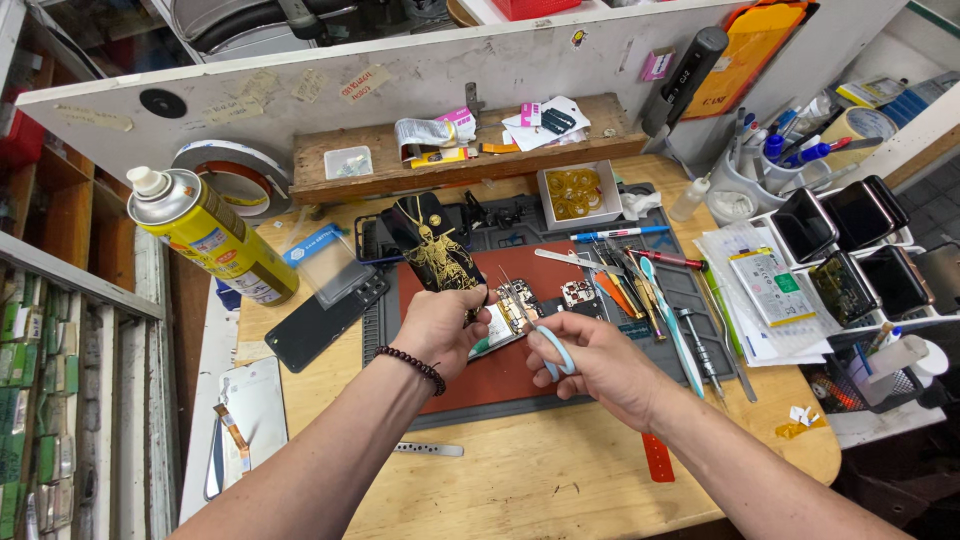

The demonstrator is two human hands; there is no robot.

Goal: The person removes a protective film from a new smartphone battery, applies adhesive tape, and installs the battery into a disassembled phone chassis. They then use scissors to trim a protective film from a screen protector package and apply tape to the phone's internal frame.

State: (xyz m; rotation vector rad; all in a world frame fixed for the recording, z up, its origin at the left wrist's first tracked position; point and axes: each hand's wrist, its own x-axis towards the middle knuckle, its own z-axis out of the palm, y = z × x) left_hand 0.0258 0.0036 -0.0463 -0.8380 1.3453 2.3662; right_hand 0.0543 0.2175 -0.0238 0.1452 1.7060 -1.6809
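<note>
Both forearms reach in over the bench (560, 480). Left hand (440, 325) grips an opened phone (510, 315) at its lower end, held just above the red mat (500, 375). Right hand (590, 365) is closed on a pale blue pry tool (553, 350), tip at the phone's exposed boards. Back cover is already off (black cover with gold print (432, 250) just beyond left hand); internals not yet removed. Tweezers and drivers (650, 295) lie right of the hands.

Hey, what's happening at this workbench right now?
A person is working on an opened phone over a red mat. The left hand grips the phone, and the right hand holds a light-blue-handled tool against its exposed insides. A yellow spray can, more tools and a rack of phones lie around.
</note>
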